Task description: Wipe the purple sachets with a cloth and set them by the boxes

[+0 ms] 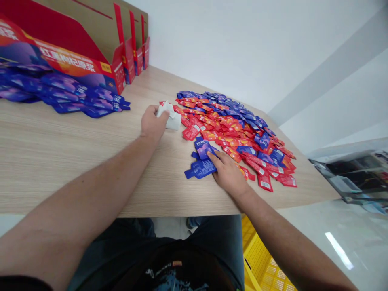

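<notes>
My left hand (pixel 154 121) is closed on a crumpled white tissue (pixel 172 119), held just above the table at the left edge of a pile of sachets. My right hand (pixel 228 171) rests its fingers on a few blue sachets (pixel 203 165) lying at the pile's near left side. Its fingers reach over their right edge, and I cannot tell whether the thumb grips them. Beyond both hands spreads the large pile of red sachets (pixel 222 128), with many blue sachets (pixel 239 109) mostly along its back.
Upright red and blue cartons (pixel 80 66) stand at the back left, with a stack of blue sachets (pixel 81 97) before them. A white wall (pixel 218 44) borders the wooden table (pixel 145 194). Yellow crates (pixel 257 254) sit below its front edge, at right.
</notes>
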Motion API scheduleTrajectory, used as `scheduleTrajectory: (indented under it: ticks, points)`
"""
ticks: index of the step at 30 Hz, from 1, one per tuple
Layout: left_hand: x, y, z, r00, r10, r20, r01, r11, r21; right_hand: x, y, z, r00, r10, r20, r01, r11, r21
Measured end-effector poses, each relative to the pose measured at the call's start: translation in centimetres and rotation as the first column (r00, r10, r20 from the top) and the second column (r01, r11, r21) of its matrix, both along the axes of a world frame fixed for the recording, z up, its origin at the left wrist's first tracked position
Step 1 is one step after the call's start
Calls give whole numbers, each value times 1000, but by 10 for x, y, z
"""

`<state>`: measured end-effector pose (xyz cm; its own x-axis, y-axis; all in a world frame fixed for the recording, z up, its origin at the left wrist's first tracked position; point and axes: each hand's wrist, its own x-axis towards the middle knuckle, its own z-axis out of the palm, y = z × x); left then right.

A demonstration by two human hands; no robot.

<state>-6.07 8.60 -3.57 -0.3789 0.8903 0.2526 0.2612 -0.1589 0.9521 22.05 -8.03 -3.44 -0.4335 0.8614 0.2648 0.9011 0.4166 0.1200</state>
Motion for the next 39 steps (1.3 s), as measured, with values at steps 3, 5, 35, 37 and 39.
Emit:
scheduleTrajectory:
  ticks: [3, 5, 35, 37, 39]
  points:
    - [1, -1, 0, 1000, 5, -26, -4, 999, 34, 4, -13, 5, 999, 14, -48, -14, 1000, -9]
    - [2, -2, 1, 999, 5, -40, -4, 999, 35, 6, -26, 10, 995, 58, -86, -59, 998, -6]
    - [6, -5, -3, 990, -28, -142, 30, 999, 15, 213, 97, 37, 612, -764, -205, 622, 625, -472]
    - [5, -4, -4, 988, -27, -150, 29, 1000, 10, 208, 93, 40, 599, -762, -246, 620, 635, -461]
    - [5, -4, -3, 987, -30, -157, 32, 999, 10, 202, 90, 46, 587, -758, -286, 632, 649, -424]
